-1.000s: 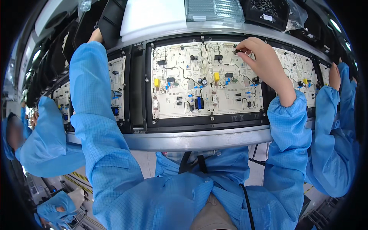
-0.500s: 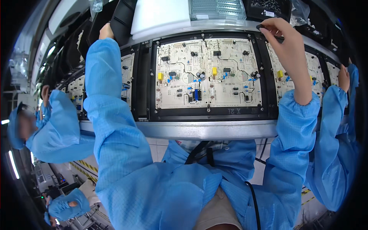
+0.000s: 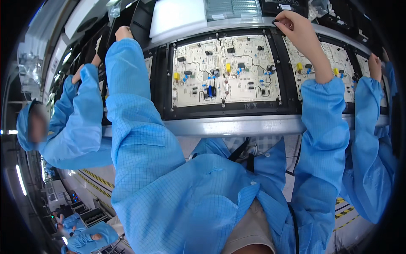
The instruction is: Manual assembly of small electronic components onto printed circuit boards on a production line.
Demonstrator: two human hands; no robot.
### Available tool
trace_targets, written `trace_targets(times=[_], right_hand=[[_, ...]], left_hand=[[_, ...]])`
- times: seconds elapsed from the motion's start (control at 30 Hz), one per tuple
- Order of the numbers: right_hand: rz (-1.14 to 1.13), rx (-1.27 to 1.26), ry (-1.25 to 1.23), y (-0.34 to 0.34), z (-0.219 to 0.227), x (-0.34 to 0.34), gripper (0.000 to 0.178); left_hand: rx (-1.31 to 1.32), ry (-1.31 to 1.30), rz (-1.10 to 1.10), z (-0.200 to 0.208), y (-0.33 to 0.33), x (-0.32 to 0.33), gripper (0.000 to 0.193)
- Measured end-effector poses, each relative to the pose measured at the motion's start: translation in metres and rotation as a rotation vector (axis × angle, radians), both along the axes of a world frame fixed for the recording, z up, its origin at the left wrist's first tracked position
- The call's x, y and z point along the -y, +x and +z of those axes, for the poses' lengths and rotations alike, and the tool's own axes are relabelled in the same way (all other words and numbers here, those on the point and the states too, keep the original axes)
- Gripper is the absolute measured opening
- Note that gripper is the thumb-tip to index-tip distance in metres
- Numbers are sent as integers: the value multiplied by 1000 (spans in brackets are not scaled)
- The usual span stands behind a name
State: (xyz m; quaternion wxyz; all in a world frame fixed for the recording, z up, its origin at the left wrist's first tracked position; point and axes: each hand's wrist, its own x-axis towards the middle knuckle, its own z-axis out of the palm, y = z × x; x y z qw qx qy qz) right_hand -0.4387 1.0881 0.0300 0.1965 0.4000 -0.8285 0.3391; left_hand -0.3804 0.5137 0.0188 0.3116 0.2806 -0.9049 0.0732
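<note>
My right hand (image 3: 294,26) is above the far edge of the framed circuit boards, thumb and fingers pinched on a small black part (image 3: 275,22). My left arm reaches far forward; my left hand (image 3: 123,33) is closed beside a black bin (image 3: 139,26), its fingertips out of sight, so what it holds cannot be made out. Between my arms lies a white circuit board (image 3: 198,95) in a black frame (image 3: 249,109). It carries a blue transformer-like part (image 3: 211,91), yellow blocks (image 3: 228,67) and several black components.
A white foam block (image 3: 177,17), a clear ribbed tray (image 3: 233,9) and a black bin of parts (image 3: 284,6) stand behind the boards. A metal rail (image 3: 232,125) runs along the near edge. Another framed board (image 3: 313,63) lies to the right. Co-workers in blue sit on both sides.
The view has shifted, and the boards sit slightly higher and further left. My right hand still pinches the black part. The left co-worker's arms have reached forward toward the line.
</note>
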Motion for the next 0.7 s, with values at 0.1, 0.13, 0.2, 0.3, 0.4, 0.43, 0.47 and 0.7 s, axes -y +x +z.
trace_targets(times=[0.1, 0.13, 0.2, 0.3, 0.4, 0.43, 0.47, 0.7], right_hand=[[51, 65, 2, 3, -3, 2, 12], [127, 119, -6, 5, -2, 5, 12], [135, 156, -23, 12, -1, 9, 12], [157, 140, 23, 16, -2, 14, 12], [110, 161, 28, 16, -9, 8, 13], [82, 166, 20, 15, -13, 5, 13], [96, 244, -5, 14, -15, 9, 13], [241, 664, -439, 4, -22, 11, 12]], left_hand=[[-24, 60, -149, 32, 15, -15, 24], [-67, 89, -176, 41, 24, -17, 24], [-159, 195, -240, 51, 43, -28, 28], [-389, 546, -385, 62, 60, -45, 30], [-472, 990, -742, 60, 81, -94, 36], [-471, 1038, -744, 57, 87, -119, 38], [-473, 1117, -769, 50, 98, -119, 38], [-724, 2085, -895, 4, 133, -119, 30]])
